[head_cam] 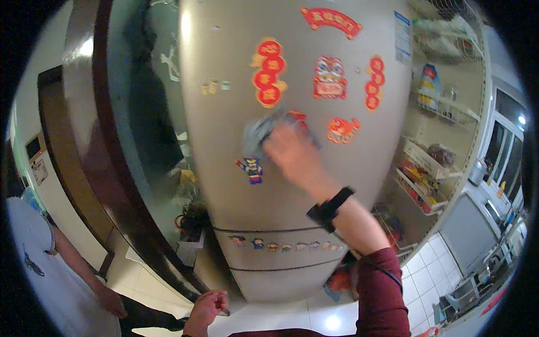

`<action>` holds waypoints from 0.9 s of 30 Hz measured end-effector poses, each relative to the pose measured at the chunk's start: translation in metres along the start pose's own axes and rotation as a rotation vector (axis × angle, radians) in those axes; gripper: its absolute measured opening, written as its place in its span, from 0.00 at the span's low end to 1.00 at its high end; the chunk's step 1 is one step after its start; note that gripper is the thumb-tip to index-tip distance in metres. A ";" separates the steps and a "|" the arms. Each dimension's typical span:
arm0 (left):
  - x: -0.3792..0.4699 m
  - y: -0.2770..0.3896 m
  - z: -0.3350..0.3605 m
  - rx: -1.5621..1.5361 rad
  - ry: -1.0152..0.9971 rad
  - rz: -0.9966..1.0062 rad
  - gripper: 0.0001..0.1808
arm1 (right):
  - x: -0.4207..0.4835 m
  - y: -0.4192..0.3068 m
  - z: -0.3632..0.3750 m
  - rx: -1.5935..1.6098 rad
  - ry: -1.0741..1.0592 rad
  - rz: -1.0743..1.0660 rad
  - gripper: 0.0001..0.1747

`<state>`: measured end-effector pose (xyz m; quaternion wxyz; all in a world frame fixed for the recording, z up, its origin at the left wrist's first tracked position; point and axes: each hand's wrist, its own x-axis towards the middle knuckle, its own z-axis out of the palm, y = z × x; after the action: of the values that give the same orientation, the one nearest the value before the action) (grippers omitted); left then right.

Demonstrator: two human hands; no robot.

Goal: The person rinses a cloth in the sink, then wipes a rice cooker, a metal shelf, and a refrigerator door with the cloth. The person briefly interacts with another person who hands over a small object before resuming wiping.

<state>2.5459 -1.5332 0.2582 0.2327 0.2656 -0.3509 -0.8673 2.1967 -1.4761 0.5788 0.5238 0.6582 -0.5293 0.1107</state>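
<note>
My right hand [290, 153], blurred, presses a grey-blue cloth [257, 132] flat against the upper door of a silver refrigerator [227, 202]. The cloth partly covers a red sticker [298, 116]. Just below it is a cartoon figure magnet [252, 170] on the door. A black band [330, 209] circles my right wrist. Low in the view, my left hand [209, 306] hangs in front of the refrigerator's foot, its fingers curled in and nothing visible in them.
At left, a person in a light shirt [63, 274] stands beside a dark wooden frame [126, 185] with a glass panel. On the right, wire shelves [446, 105] hold packages and baskets. Red festive stickers [269, 73] and a row of small magnets [286, 247] decorate the refrigerator.
</note>
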 end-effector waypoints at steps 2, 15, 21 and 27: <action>0.006 0.012 -0.010 -0.009 0.086 -0.019 0.11 | 0.056 0.037 -0.034 -0.078 0.195 0.331 0.14; 0.019 0.068 -0.068 0.051 0.055 0.161 0.15 | 0.220 0.014 -0.029 -0.187 0.476 0.095 0.10; 0.025 0.064 -0.072 -0.021 -0.132 0.093 0.16 | 0.046 -0.155 0.116 0.282 -0.299 -0.207 0.05; 0.006 0.082 -0.095 0.098 0.119 -0.048 0.14 | -0.161 -0.170 0.146 0.516 -0.417 -0.075 0.07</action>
<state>2.6183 -1.6358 0.2579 0.2193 0.3361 -0.3719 -0.8370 2.2081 -1.5185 0.3062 0.2241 0.7966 -0.5550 0.0845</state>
